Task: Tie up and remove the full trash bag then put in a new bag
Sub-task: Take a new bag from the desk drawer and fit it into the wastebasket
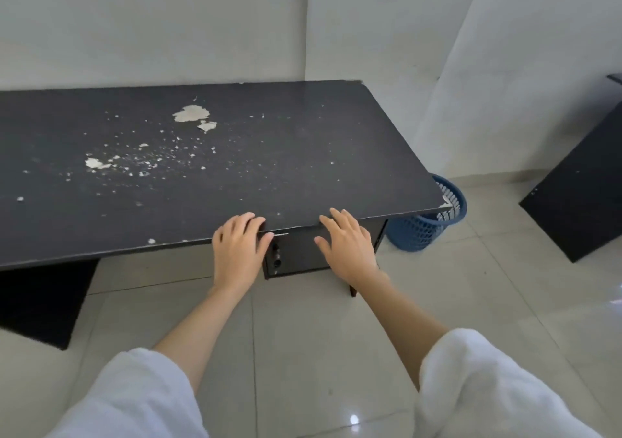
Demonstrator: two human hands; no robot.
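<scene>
A blue mesh trash bin (424, 232) stands on the floor behind the right end of a black desk (303, 154), its top partly hidden by the desk corner. Something white shows inside its rim; I cannot tell whether it is a bag. My left hand (239, 248) hovers at the desk's front edge, fingers spread, holding nothing. My right hand (348, 245) is beside it over the drawer front, fingers apart and empty. Both hands are well left of the bin. No trash bag is clearly in view.
The desk top is worn, with pale chipped patches (191, 114). A drawer (296, 252) with a dark knob sits under the desk edge between my hands. A black cabinet (579, 195) stands at the right. White walls lie behind; pale floor tiles (303, 353) lie below.
</scene>
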